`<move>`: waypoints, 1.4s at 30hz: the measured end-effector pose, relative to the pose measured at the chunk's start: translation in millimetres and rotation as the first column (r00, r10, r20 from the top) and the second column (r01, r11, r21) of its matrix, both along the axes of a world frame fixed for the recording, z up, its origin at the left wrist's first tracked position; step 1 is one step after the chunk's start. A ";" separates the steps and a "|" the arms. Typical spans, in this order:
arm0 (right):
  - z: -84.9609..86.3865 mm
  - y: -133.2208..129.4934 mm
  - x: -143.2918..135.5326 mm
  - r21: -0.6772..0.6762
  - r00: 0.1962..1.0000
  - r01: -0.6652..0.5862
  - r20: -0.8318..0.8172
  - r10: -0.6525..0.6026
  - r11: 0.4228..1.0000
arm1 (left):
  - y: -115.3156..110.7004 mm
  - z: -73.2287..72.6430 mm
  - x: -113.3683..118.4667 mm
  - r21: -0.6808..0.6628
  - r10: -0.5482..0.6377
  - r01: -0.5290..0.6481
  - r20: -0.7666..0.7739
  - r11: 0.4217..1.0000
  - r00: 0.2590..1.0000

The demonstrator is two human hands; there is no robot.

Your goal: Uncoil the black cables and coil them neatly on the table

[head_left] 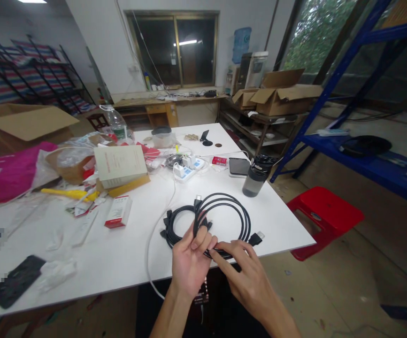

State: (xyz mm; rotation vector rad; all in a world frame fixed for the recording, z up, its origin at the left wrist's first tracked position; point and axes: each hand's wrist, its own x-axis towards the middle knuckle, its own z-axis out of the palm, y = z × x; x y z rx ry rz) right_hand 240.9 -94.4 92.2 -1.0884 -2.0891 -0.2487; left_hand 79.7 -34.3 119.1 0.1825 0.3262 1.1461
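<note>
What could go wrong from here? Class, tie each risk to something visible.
1. The held black cable coil might spring loose if the left hand relaxes its grip; no tie is visible on it.
2. Its loops overlap the second black coil in view, so the two could tangle.
3. The white cord runs over the table's near edge beside the left forearm, which might snag it.

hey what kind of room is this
Probably a dormitory-style room doubling as a workroom: striped bunk beds at the left, blue metal shelving at the right, and a cluttered white table.
</note>
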 end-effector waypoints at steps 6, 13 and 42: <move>-29.5 41.2 -32.8 -0.180 0.993 -0.091 0.056 0.102 0.979 | 19.1 -33.1 -35.4 0.108 0.197 -0.167 -0.416 0.980 0.888; -70.3 78.0 -69.8 -0.348 0.960 -0.152 0.171 0.222 0.925 | 34.6 -108.0 -96.4 0.547 0.547 0.031 -0.832 0.837 -0.091; -88.1 140.5 63.7 -0.288 0.941 0.129 0.339 -0.025 0.949 | 39.1 -130.5 -108.2 0.636 0.635 0.074 -0.741 0.768 -0.218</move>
